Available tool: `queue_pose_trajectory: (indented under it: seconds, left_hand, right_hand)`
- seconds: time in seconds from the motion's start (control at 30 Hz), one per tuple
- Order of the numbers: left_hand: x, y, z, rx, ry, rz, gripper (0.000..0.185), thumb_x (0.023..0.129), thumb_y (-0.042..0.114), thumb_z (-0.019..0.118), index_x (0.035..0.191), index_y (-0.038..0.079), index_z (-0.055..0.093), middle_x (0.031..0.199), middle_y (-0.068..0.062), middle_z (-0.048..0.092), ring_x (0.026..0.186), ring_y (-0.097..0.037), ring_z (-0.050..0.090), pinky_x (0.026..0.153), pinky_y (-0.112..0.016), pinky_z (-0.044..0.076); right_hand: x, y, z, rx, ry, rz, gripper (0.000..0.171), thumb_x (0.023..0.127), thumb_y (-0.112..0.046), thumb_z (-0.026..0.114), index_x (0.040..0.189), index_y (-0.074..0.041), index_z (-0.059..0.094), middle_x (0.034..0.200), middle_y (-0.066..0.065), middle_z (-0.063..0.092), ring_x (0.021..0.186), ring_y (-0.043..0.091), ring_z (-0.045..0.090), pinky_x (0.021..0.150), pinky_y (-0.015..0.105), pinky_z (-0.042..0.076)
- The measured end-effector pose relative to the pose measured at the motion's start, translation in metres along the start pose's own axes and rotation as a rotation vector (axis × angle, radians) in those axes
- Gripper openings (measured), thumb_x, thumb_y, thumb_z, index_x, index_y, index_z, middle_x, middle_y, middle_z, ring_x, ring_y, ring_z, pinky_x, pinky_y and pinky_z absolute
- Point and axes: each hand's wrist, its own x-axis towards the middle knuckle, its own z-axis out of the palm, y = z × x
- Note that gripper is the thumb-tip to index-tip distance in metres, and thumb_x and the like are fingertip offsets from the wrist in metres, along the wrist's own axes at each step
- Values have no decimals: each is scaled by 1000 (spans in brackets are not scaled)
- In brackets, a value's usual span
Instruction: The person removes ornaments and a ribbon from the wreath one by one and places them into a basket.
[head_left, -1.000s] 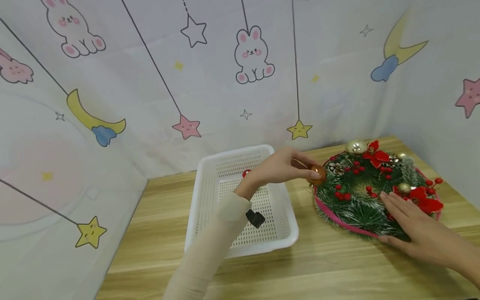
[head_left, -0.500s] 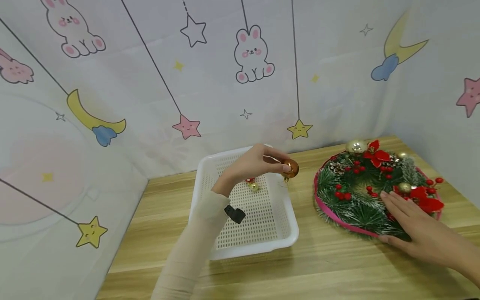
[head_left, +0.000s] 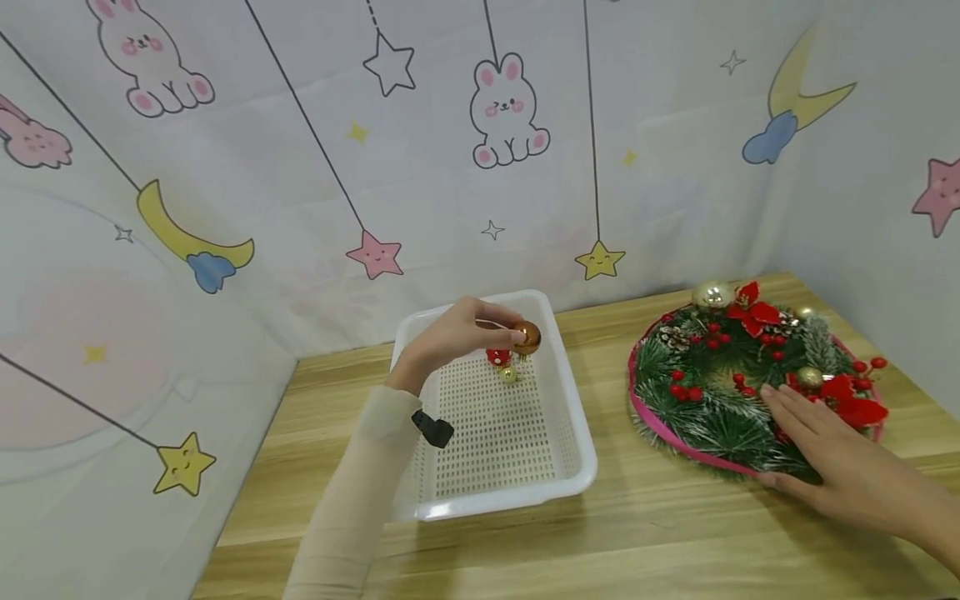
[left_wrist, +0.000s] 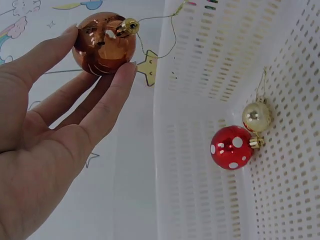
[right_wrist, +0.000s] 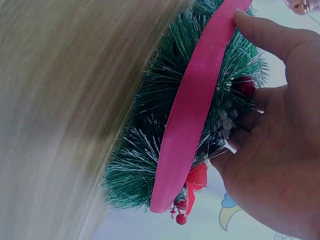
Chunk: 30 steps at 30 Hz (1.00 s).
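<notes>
My left hand (head_left: 459,336) pinches a shiny copper Christmas ball (left_wrist: 100,50) between thumb and fingertips, over the back of a white plastic basket (head_left: 495,505). From the ball's gold cap dangles a thin string loop. Inside the basket lie a red ball with white dots (left_wrist: 231,151) and a smaller gold ball (left_wrist: 256,118), side by side. At the right, my right hand (head_left: 847,462) rests on a green Christmas wreath (head_left: 731,429), fingers extended over its top. Its thumb touches the pink ribbon (right_wrist: 187,115) around the wreath's outer edge, as the right wrist view shows.
The wreath bears red flowers (head_left: 753,312), berries, pinecones and gold balls. A wooden table (head_left: 615,542) carries both basket and wreath. Behind it hangs a pale curtain (head_left: 450,192) printed with rabbits, stars and moons. A black strap device (head_left: 433,429) sits on my left wrist.
My left hand has carried the copper ball leftward, from the wreath's left edge to over the basket. My right hand and the wreath have stayed in place.
</notes>
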Motion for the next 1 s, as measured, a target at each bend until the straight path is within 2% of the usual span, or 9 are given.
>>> queue_pose_trajectory:
  seconds: [0.1, 0.17, 0.33, 0.67, 0.77, 0.93, 1.0]
  left_hand:
    - [-3, -12, -6, -5, 26, -12, 32, 94, 37, 80, 123, 23, 78, 121, 3, 78, 120, -16, 71, 107, -40, 56]
    - [-4, -19, -10, -32, 35, -22, 31, 95, 34, 79, 122, 20, 78, 120, -1, 78, 118, -18, 72, 107, -40, 57]
    - [-6, -38, -16, -109, 55, -63, 33, 97, 23, 78, 127, 9, 75, 124, -12, 76, 112, -21, 75, 106, -39, 58]
    - [-4, -66, -23, -129, 102, -155, 32, 98, 16, 76, 126, 1, 75, 121, -17, 77, 107, -22, 77, 103, -41, 59]
    - [-3, -69, -24, -122, 120, -178, 30, 97, 15, 77, 123, 0, 75, 117, -17, 78, 100, -16, 77, 103, -42, 59]
    - [-2, -73, -25, -34, 141, -211, 30, 95, 16, 79, 119, -2, 77, 113, -16, 80, 94, -14, 76, 98, -39, 62]
    - [-2, -75, -25, 8, 139, -212, 29, 95, 17, 79, 117, -3, 77, 111, -16, 80, 94, -16, 76, 95, -36, 63]
  right_hand:
    - [1, 0, 0, 15, -15, 16, 114, 90, -38, 83, 171, -13, 5, 174, 26, 20, 165, 41, 4, 131, 47, -14]
    - [1, 0, 0, 24, -23, 22, 114, 91, -38, 83, 171, -13, 5, 173, 27, 20, 164, 44, 5, 132, 53, -10]
    - [-1, 0, 2, 16, -13, 15, 115, 90, -37, 83, 170, -13, 5, 172, 28, 22, 165, 43, 5, 131, 49, -12]
    - [-2, -1, 1, 48, -39, 46, 113, 91, -39, 82, 170, -12, 6, 173, 27, 21, 160, 53, 14, 128, 69, 1]
    - [-2, -2, 1, 55, -37, 51, 113, 91, -39, 82, 170, -12, 7, 172, 28, 22, 159, 55, 15, 126, 73, 4]
    - [-1, -3, 1, 55, -37, 53, 113, 90, -39, 83, 170, -12, 8, 172, 28, 23, 159, 55, 14, 124, 76, 6]
    - [-1, -3, 1, 41, -32, 43, 112, 91, -38, 82, 170, -11, 8, 172, 28, 23, 161, 51, 11, 129, 66, -2]
